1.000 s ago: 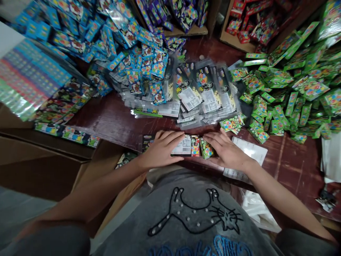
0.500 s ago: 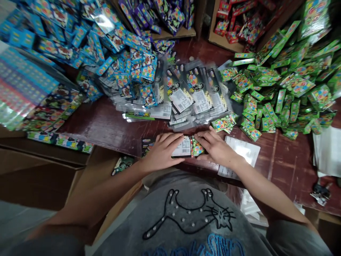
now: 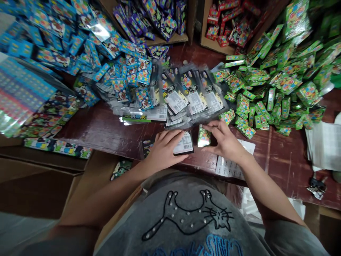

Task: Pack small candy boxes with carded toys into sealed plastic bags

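My left hand (image 3: pixel 166 149) lies flat with its fingers stretched over a black printed pouch (image 3: pixel 186 144) at the table's front edge. The pouch's white barcode label shows past the fingertips; its middle is hidden. To the right, my right hand (image 3: pixel 226 142) grips a small green packet (image 3: pixel 204 137), fingers at its far end and thumb at its near end. A narrow strip of table separates that packet from the pouch. Under my right wrist lies a white printed sheet (image 3: pixel 229 167). Behind the hands, several clear-fronted black pouches (image 3: pixel 195 94) overlap in a pile.
Blue packets (image 3: pixel 98 46) are heaped at the left and green packets (image 3: pixel 266 89) at the right. Cardboard boxes at the back hold purple packets (image 3: pixel 160 16) and red packets (image 3: pixel 234 21). Printed sheets (image 3: pixel 29 92) are stacked far left. A metal clip (image 3: pixel 316 188) lies near the right edge.
My right hand has shifted the green packet away from the pouch's right end, opening a gap between them. My left hand stays on the pouch. The whole view has shifted slightly.
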{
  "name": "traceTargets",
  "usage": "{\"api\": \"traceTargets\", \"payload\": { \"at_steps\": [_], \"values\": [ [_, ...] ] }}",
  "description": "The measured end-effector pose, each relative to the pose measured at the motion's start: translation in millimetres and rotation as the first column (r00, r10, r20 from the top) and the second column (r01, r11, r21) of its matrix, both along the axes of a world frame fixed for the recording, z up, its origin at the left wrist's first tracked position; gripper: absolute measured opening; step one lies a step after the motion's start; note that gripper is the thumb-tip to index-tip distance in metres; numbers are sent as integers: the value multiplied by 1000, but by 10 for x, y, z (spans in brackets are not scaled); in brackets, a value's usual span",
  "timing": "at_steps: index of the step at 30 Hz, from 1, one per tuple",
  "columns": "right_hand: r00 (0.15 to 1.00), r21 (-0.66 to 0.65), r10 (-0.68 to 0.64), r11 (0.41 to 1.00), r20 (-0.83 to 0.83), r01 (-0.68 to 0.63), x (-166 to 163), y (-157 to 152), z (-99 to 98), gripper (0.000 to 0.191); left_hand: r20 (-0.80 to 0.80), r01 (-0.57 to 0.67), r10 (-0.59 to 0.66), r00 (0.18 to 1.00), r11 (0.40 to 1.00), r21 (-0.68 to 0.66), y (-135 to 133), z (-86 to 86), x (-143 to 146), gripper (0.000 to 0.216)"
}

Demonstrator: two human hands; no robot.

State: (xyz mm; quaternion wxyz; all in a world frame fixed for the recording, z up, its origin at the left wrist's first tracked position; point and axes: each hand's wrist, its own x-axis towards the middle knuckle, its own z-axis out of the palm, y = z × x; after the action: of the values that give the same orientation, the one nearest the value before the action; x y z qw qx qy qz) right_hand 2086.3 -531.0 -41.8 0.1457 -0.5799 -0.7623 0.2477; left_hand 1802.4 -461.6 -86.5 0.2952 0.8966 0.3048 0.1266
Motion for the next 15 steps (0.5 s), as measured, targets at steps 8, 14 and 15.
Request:
{"api": "traceTargets", "payload": {
  "at_steps": [8, 14, 15],
  "values": [
    [986, 5, 85, 996, -145, -85, 33, -3, 5, 75, 50, -79, 76, 996, 995, 68, -50, 27, 128, 84],
    [965, 32, 62, 998, -253, -56, -88, 41, -57, 56, 101, -176, 185, 977, 980, -90, -131, 1, 374, 98],
    [963, 53, 7, 999, -269, 7, -119, 61, -55, 57, 131, -225, 246, 960, 962, -156, -130, 4, 426, 100]
  ]
}}
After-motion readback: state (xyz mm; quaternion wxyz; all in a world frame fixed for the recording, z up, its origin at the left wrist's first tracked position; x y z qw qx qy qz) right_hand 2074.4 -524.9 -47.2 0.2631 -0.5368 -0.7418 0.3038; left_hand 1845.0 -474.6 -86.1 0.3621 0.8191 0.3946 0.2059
